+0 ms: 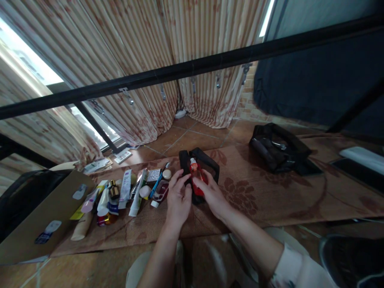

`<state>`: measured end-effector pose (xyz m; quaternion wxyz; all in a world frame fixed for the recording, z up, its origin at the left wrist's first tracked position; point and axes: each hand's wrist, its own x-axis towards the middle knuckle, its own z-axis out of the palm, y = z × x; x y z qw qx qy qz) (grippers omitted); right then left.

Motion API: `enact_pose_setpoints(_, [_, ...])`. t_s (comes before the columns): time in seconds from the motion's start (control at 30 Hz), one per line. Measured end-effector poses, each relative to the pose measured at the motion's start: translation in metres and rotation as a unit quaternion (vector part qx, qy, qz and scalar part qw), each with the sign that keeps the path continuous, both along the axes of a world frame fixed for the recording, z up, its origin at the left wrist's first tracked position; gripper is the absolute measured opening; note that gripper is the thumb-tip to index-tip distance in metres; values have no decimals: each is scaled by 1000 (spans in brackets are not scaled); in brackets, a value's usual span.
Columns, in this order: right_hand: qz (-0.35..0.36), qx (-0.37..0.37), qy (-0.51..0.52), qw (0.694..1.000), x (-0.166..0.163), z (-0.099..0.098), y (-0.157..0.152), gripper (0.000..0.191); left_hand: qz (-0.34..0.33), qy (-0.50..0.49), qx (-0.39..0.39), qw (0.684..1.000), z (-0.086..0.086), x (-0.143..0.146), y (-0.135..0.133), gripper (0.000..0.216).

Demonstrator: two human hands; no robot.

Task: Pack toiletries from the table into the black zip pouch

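My right hand (211,195) is wrapped round a red bottle (197,174) with a white top. The bottle stands tilted over a small black bag (213,166) with a strap or handle loop; my hands partly hide the bag. Just left of it my left hand (180,196) has its fingers apart, the fingertips close to the bottle; whether they touch it I cannot tell. Beside that hand lie a dark red case (161,191), a blue toothbrush (156,184), a glittery silver compact (154,175) and a white tube (138,196).
Several tubes and bottles, among them a gold-capped bottle (113,189), spread left toward a cardboard box (42,216). A second black bag (273,148) sits to the right on the patterned cloth (240,196). A black metal rail (192,67) crosses in front of striped curtains (135,52).
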<state>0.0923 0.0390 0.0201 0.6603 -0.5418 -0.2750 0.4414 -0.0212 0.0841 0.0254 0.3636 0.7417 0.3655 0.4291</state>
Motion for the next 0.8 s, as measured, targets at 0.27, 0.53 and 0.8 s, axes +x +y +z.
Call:
enact_pose_setpoints(0.27, [-31,18,-248,968,6,-24,8,49,11,40,24,999,-11,-5,9,36])
enact_pose_setpoints(0.53, [28,55,-427,902,-4,-12,-4,24,25,60,21,998,-16,-10,13,38])
enact_pose_setpoints(0.8, [-5,202,-409,890,4,15,-17,19,28,-5,-26,999,-13,-10,13,37])
